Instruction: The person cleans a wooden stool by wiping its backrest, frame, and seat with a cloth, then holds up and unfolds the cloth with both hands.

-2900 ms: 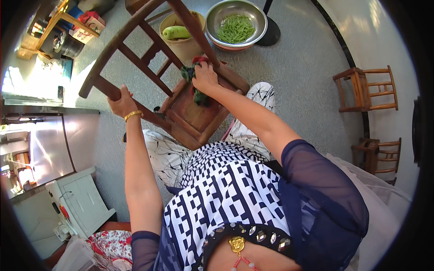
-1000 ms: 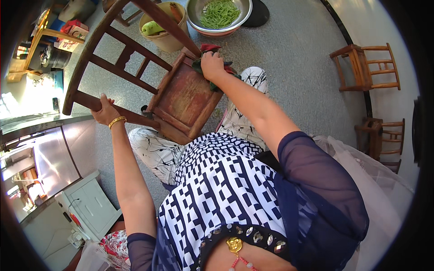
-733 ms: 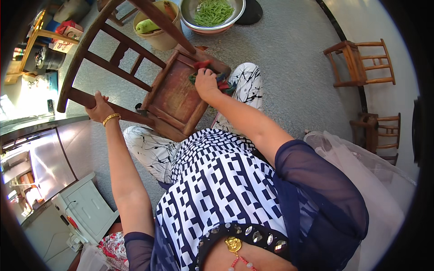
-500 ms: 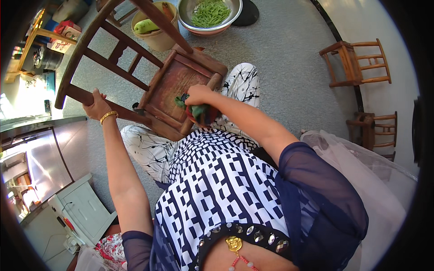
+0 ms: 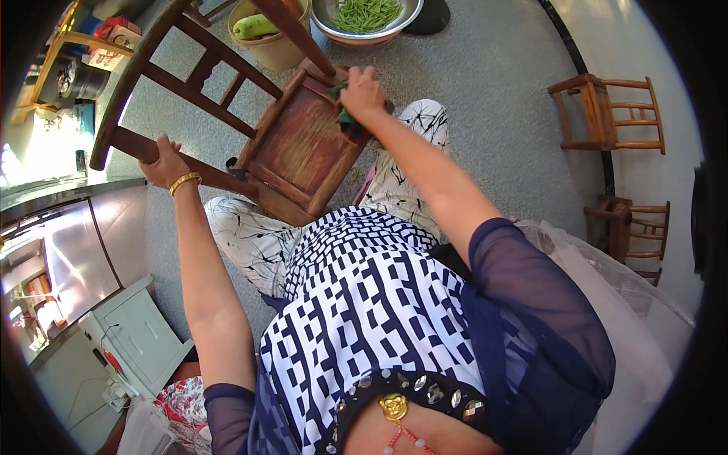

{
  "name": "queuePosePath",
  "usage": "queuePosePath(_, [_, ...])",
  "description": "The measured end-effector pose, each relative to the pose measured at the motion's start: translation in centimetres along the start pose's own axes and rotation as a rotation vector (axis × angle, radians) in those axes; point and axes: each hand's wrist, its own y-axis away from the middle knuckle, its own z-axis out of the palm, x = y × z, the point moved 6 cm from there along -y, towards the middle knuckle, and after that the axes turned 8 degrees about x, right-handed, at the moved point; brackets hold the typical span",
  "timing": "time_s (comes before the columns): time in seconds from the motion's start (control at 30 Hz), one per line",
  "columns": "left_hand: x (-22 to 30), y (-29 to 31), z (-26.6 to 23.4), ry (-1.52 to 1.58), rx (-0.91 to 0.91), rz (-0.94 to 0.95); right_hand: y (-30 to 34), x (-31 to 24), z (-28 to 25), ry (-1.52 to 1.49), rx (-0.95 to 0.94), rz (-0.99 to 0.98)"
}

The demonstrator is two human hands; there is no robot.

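Observation:
A worn wooden chair (image 5: 298,140) lies tipped between my knees, its reddish-brown seat facing me and its slatted back reaching to the far left. My left hand (image 5: 164,164) is wrapped round a post of the chair back and holds it. At the far right edge of the seat, my right hand (image 5: 362,94) grips a bunched cloth (image 5: 350,129) with dark green and red colours, pressed against the wood. Part of the cloth is hidden by the hand. The seat's paint is patchy, with bare wood showing in the middle.
Beyond the chair stand a beige bucket (image 5: 274,51) with a pale green gourd and a metal basin (image 5: 364,32) of green beans. Two small wooden chairs (image 5: 599,114) stand along the right wall. A pale cabinet (image 5: 136,341) is at the lower left.
My right hand has slid the cloth from the near right edge of the seat away from me to its far right corner. My left hand keeps its hold on the post.

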Motion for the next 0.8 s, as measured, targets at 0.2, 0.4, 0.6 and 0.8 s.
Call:
queuePosePath(0.2, [0.6,0.5,0.2,0.000,-0.005,-0.016,7.1,-4.4,3.9,-0.010,0.064,-0.262])
queuePosePath(0.4, [0.1,0.0,0.0,0.016,0.002,-0.011,9.3,-3.4,4.1,-0.011,-0.329,-0.503])
queuePosePath(0.6, [0.6,0.3,0.0,0.005,-0.007,-0.002,5.4,-2.6,0.4,0.247,-0.316,-0.844])
queuePosePath(0.8, [0.6,0.4,0.1,0.009,0.008,-0.006,4.1,-1.9,2.5,0.229,-0.255,-0.955])
